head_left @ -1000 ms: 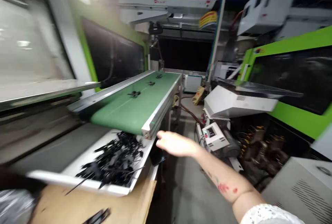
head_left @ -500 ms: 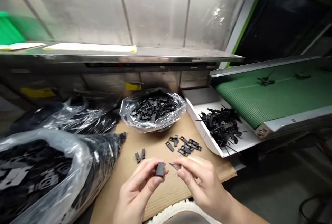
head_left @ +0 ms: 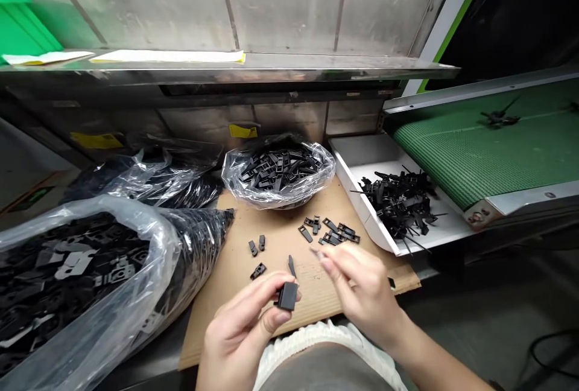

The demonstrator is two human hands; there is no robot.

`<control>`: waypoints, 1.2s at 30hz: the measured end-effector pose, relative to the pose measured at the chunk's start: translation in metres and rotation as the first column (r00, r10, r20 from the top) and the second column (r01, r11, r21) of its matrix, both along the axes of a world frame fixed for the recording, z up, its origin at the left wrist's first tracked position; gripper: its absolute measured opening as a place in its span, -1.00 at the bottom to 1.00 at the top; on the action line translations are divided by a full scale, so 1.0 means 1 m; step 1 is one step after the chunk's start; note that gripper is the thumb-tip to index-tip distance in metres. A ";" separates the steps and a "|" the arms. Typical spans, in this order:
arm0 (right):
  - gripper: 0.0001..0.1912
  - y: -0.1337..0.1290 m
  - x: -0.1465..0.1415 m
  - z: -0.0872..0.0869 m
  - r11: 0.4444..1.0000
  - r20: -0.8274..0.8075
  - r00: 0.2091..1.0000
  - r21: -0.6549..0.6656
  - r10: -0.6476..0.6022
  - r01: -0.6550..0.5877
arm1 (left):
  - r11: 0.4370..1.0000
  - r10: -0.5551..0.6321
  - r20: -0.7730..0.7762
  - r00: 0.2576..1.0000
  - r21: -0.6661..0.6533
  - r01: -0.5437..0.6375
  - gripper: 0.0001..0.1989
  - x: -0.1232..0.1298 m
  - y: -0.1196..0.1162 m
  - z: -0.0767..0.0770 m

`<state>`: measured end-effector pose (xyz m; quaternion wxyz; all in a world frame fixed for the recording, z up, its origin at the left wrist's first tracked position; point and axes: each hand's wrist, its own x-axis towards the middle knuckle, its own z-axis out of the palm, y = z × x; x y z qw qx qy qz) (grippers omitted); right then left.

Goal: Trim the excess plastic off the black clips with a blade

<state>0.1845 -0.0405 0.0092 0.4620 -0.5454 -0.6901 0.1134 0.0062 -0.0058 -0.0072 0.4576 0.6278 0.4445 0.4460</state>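
My left hand point(head_left: 246, 330) is closed, thumb and fingers pinching a small black plastic part point(head_left: 287, 296) with a flat rectangular face. To its right, my right hand point(head_left: 364, 279) is closed on a small pointed blade point(head_left: 316, 253), whose tip points left; the hand hides the rest of it. A thin dark sliver point(head_left: 292, 265) shows just beyond my left fingertips, and I cannot tell whether it touches the part. Three small black pieces lie on the cardboard point(head_left: 312, 294) beyond my left hand, one being a clip-like piece point(head_left: 258, 271). Several flat black clips point(head_left: 332, 237) lie beyond my right hand.
A plastic-lined container point(head_left: 278, 201) full of black clips stands behind. Left is a large clear bag point(head_left: 158, 240) of black parts. A white tray point(head_left: 362, 222) holding spiky black pieces sits right, under the end of a green conveyor belt point(head_left: 488, 155). A metal shelf point(head_left: 271, 71) spans the back.
My hands have drawn slightly apart, the blade moving away from the black part. The clip-like piece and the dark sliver now show beyond my left hand. The camera view has shifted.
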 end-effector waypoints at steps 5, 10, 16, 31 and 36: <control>-0.80 -0.005 0.004 0.002 0.986 -0.236 0.969 -0.124 0.080 -0.111 | 0.992 0.004 -0.112 0.994 0.123 0.010 -0.77 0.001 0.000 0.002; -0.76 -0.003 -0.010 0.002 0.977 -0.273 0.957 -0.162 0.092 -0.140 | 0.949 -0.043 -0.191 0.981 0.299 0.099 -0.78 0.000 0.003 0.000; -0.72 0.001 -0.014 -0.001 0.976 -0.214 0.970 -0.156 0.118 -0.153 | 0.941 -0.039 -0.193 0.980 0.323 0.101 -0.80 0.002 0.000 0.007; -0.70 0.021 -0.009 -0.006 0.852 -0.581 0.813 -0.400 0.049 -0.337 | 0.997 -0.061 -0.062 0.996 0.037 0.063 -0.85 0.013 0.007 0.006; -0.71 0.024 -0.001 -0.012 0.883 -0.597 0.801 -0.397 -0.041 -0.250 | 0.962 -0.049 0.044 0.998 -0.267 0.059 -0.76 0.014 0.009 0.006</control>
